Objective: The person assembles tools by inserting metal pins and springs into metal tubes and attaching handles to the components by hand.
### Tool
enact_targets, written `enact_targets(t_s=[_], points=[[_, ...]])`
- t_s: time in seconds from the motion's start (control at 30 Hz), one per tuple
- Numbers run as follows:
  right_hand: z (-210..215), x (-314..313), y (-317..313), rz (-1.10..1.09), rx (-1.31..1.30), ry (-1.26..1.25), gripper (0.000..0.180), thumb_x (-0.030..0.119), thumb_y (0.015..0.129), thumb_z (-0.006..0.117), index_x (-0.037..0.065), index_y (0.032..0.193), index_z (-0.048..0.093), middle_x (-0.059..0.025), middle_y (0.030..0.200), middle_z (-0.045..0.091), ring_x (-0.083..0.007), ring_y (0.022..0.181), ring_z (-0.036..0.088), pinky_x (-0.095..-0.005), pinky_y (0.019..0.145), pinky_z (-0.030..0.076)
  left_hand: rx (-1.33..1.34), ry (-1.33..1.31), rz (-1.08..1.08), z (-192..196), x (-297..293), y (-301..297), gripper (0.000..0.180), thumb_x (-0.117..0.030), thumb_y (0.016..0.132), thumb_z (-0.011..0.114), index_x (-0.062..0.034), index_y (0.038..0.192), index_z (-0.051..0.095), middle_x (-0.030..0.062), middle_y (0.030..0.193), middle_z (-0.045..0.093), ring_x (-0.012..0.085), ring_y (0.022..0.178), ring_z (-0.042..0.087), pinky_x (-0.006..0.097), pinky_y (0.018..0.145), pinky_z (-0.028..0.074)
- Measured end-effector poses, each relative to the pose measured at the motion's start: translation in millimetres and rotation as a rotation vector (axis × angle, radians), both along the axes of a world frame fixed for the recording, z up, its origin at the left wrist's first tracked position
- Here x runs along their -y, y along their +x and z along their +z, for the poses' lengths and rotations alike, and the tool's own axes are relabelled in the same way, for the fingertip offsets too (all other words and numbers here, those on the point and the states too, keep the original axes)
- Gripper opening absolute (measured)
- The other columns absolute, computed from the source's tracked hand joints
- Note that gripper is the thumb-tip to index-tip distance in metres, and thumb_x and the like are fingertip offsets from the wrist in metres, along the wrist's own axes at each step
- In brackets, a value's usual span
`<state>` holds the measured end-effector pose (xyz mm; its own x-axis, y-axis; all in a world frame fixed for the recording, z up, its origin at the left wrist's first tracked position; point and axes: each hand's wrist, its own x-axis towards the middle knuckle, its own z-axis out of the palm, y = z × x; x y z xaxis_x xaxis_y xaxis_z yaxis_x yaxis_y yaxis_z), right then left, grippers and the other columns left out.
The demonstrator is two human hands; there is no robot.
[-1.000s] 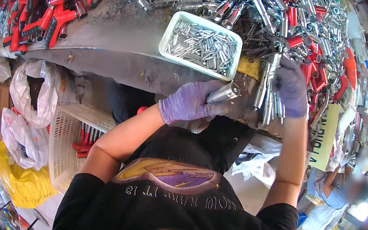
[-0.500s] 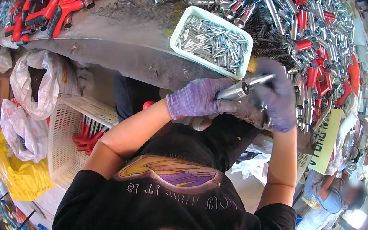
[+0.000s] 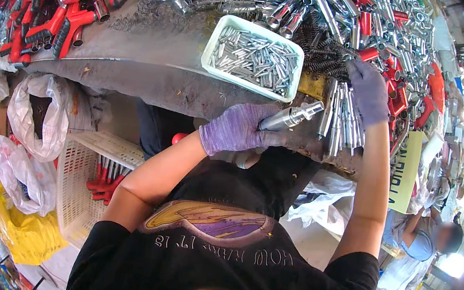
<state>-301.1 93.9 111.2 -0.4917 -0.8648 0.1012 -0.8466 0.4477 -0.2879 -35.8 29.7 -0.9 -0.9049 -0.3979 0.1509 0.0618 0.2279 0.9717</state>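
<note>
My left hand [image 3: 239,127], in a purple knit glove, grips a chrome tube [image 3: 281,120] just off the bench's near edge. A narrower stepped metal piece [image 3: 309,109] sticks out of the tube's far end, tilted up to the right. Farther right, my gloved right hand [image 3: 370,93] reaches over the bench with fingers stretched toward a heap of dark coil springs [image 3: 325,57]. Its fingertips are at the heap's edge, and no held thing shows. Below that hand lies a bunch of long thin metal rods [image 3: 342,121].
A pale tray [image 3: 207,55] of short metal pins stands on the bench [image 3: 147,79]. Red-and-black handles [image 3: 64,23] pile up at left, chrome tubes [image 3: 286,12] behind. Under the bench are a white crate [image 3: 74,183] and plastic sacks [image 3: 38,121]. A person [image 3: 421,235] is at far right.
My right hand has left the tube and moved away to the springs. The slim metal piece it held at the tube's end now shows seated in the tube. The view has shifted slightly.
</note>
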Motion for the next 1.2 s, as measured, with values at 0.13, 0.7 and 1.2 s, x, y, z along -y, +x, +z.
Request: enact_targets(t_s=[0.13,0.7,1.2], points=[[-42.5,28.6,-55.3,-0.23,-0.093,0.18,0.045,0.041,0.087,0.057,0.001,0.107,0.064,-0.0206,0.097,0.066,-0.036,0.096,0.061,-0.0414,0.085,0.044,0.175,0.094,-0.111,19.1,4.8,2.0,0.051,-0.036,0.079,0.071,-0.0067,0.119,0.056,0.0099,0.102,0.065,0.0156,0.094,0.059,0.032,0.086,0.045],[47.7,-31.9,52.8,0.297,0.7,-0.088,0.025,0.014,0.088,0.056,0.002,0.109,0.061,-0.0048,0.1,0.065,-0.0129,0.086,0.062,-0.0266,0.074,0.05,0.092,0.121,-0.104,13.9,7.8,1.8,0.044,-0.047,0.081,0.066,-0.0075,0.1,0.058,0.0099,0.078,0.061,0.0185,0.071,0.061,0.034,0.066,0.049],[55.3,-29.2,97.7,0.586,0.185,0.143,0.041,0.023,0.076,0.069,0.013,0.115,0.059,-0.0115,0.099,0.063,-0.0305,0.087,0.063,-0.0372,0.074,0.051,0.235,0.187,-0.126,16.4,4.7,6.6,0.058,-0.038,0.081,0.068,-0.007,0.128,0.051,0.0107,0.105,0.065,0.0171,0.09,0.061,0.032,0.084,0.047]])
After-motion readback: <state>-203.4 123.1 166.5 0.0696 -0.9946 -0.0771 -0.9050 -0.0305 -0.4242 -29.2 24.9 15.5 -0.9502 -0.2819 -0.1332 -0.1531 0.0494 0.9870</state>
